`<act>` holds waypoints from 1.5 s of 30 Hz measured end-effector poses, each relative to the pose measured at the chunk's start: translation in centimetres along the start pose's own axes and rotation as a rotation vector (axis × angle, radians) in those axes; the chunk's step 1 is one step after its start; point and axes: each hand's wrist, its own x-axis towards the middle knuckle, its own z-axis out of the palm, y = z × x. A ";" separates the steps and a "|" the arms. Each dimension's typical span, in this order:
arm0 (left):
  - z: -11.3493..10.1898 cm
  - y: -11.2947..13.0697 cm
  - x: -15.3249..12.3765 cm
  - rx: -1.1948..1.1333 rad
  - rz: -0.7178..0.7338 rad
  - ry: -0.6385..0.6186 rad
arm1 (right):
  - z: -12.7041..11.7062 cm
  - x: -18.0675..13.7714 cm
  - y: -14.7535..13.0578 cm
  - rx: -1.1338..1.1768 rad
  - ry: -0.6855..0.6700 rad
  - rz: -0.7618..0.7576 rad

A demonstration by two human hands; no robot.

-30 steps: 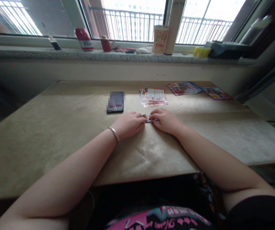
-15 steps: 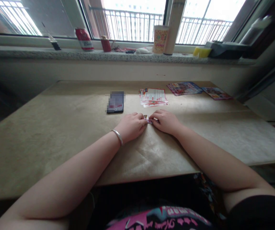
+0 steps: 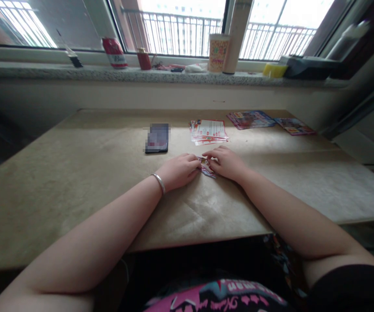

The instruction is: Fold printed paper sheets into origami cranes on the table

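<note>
A small folded piece of colourful printed paper point(image 3: 208, 170) lies on the table between my hands, its near end angled to the right. My left hand point(image 3: 182, 170), with a silver bangle at the wrist, holds the paper's left side with its fingers closed together. At the paper's right side is my right hand point(image 3: 226, 162). Its index finger reaches out over the far edge and stands apart from the thumb, which is close to the paper. Whether the right fingertips touch the paper is hard to see.
Beyond my hands lie a phone-like dark device point(image 3: 157, 138), partly blurred, and a stack of printed sheets point(image 3: 209, 131). Colourful printed packs point(image 3: 251, 119) sit at the back right. On the windowsill point(image 3: 89, 73) stand a red can point(image 3: 114, 53) and a patterned paper cup point(image 3: 218, 53).
The paper has turned and shows more of its printed face, its near end now toward me. My right hand's fingers have loosened and spread; the left hand stays beside it.
</note>
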 end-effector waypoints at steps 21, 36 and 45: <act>-0.5 -0.1 -0.2 0.082 -0.160 0.040 | -0.4 -0.1 -0.3 -0.022 -0.093 -0.098; -0.4 0.5 -0.1 0.084 -0.247 -0.005 | -0.1 0.0 -0.3 -0.058 -0.046 -0.082; 0.1 -0.2 -0.2 0.022 -0.212 0.006 | -0.3 0.0 -0.7 -0.142 -0.079 -0.173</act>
